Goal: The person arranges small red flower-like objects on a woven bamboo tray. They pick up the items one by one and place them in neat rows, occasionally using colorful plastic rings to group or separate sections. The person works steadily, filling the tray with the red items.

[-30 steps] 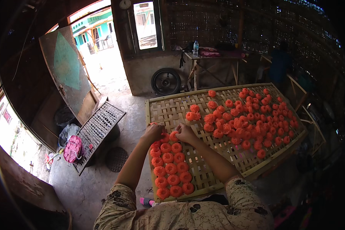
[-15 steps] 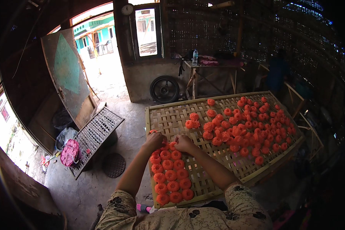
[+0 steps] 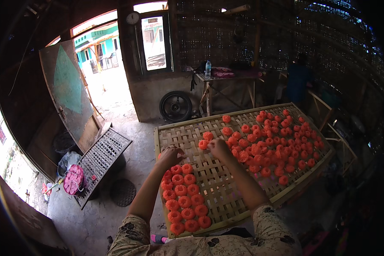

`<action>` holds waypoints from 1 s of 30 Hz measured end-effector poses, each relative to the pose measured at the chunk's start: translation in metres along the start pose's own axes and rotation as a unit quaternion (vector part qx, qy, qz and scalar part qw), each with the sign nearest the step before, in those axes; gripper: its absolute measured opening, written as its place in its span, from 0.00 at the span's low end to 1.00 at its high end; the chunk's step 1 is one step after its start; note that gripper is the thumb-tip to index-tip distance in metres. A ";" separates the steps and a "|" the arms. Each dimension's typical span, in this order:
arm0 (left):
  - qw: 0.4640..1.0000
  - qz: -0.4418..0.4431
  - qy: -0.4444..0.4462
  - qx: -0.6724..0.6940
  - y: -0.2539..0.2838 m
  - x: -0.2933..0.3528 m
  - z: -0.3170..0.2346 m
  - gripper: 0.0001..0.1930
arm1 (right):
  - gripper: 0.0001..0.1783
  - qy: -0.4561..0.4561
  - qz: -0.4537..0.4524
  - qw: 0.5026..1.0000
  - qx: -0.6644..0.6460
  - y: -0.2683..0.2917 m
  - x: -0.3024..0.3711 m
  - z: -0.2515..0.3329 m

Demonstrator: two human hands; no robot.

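Many small orange crinkled rings (image 3: 186,201) lie in neat rows on the near left of a woven bamboo rack (image 3: 222,194). A loose heap of the same rings (image 3: 264,147) covers the rack's right side. My left hand (image 3: 170,156) hovers just past the far end of the rows, thumb and fingers curved and apart with nothing between them. Farther right, my right hand (image 3: 219,150) has its fingers pinched at a small cluster of rings (image 3: 203,144), left of the heap. Its fingertips partly hide the ring they grip.
On the left, a low slatted bench (image 3: 104,155) carries a pink bundle (image 3: 74,179). A round dark mat (image 3: 123,192) lies on the floor. Behind the rack are a black wheel (image 3: 175,106) and a small table with a bottle (image 3: 208,69). Another person (image 3: 299,81) is at the back right.
My right hand has left the rows and moved right to the small cluster. My left hand has lifted slightly off the rows, and its fingers have parted. The view has shifted a little.
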State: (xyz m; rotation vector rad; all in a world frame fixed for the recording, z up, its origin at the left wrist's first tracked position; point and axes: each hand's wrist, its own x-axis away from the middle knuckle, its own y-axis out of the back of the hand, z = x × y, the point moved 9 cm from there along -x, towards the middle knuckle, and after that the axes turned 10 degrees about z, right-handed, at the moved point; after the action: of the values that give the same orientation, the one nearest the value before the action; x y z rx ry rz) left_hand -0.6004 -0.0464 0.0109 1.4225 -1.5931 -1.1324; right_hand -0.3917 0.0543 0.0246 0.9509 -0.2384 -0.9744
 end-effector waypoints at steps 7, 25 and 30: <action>0.994 -0.018 -0.009 0.106 -0.033 -0.107 0.000 0.18 | 0.30 -0.104 0.032 0.952 0.286 0.025 -0.002 -0.023; 0.992 -0.022 -0.064 0.102 -0.034 -0.098 -0.013 0.20 | 0.09 -0.162 0.020 0.705 -0.690 0.003 0.003 -0.077; 0.994 0.076 -0.068 0.049 -0.027 -0.080 0.036 0.21 | 0.15 -0.106 0.085 0.801 -0.583 -0.049 -0.016 -0.039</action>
State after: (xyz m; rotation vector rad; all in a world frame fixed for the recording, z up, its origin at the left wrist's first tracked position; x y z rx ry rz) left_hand -0.6118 0.0374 -0.0233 1.2837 -1.8414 -1.0938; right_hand -0.4082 0.0793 -0.0324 -0.3214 0.1142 -0.8379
